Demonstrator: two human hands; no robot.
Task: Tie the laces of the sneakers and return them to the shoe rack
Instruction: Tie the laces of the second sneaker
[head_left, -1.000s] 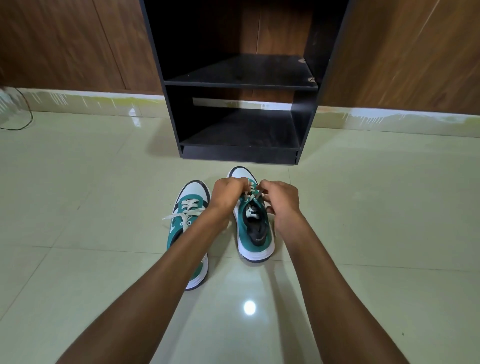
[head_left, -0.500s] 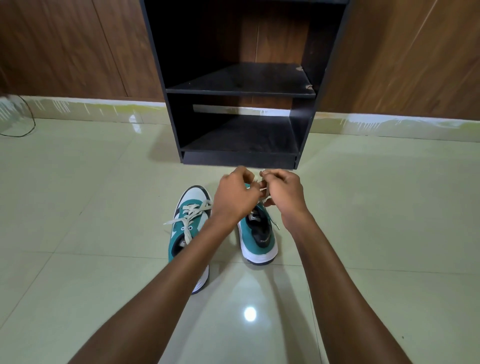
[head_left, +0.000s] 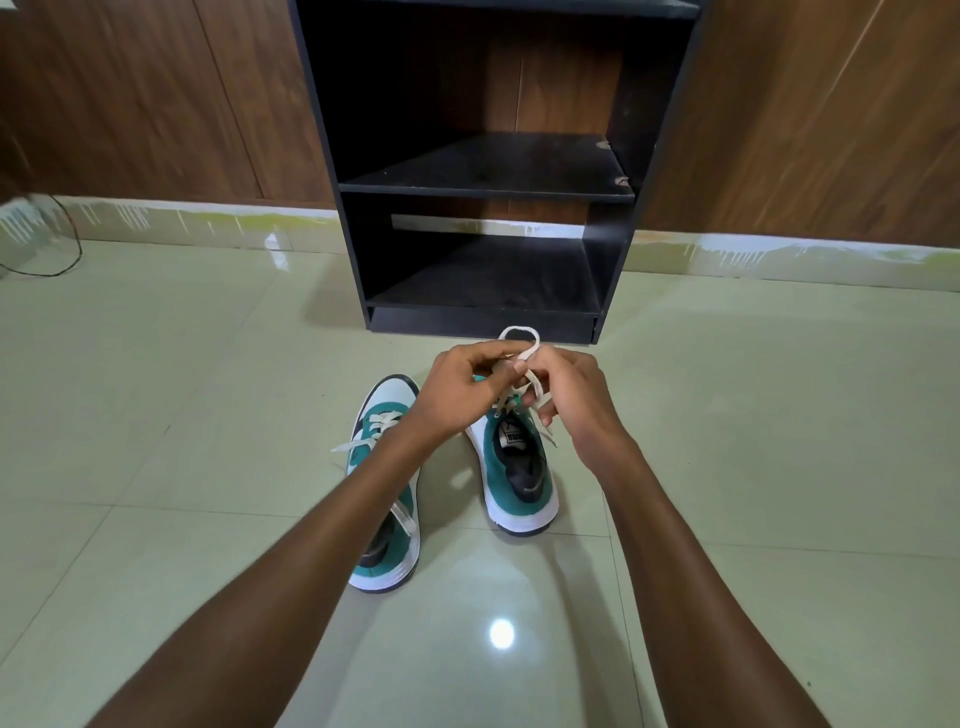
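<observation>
Two green-and-white sneakers stand on the floor, toes toward a black shoe rack (head_left: 353, 208). The right sneaker (head_left: 519, 483) sits under my hands, its toe hidden by them. My left hand (head_left: 457, 395) and my right hand (head_left: 571, 400) are side by side above it, both pinching its cream lace (head_left: 522, 343), which stands up in a small loop over my fingers. The left sneaker (head_left: 387, 415) lies beneath my left forearm, its cream laces loose and spread to the left.
The rack has two open shelves with nothing on them, a short way beyond the sneakers. Brown wooden panels (head_left: 156, 104) form the wall behind it. A dark cable (head_left: 72, 249) curls on the glossy pale tile floor at far left.
My hands have risen off the right sneaker's tongue, pulling the lace up with them. A loop of lace now stands above my fingers.
</observation>
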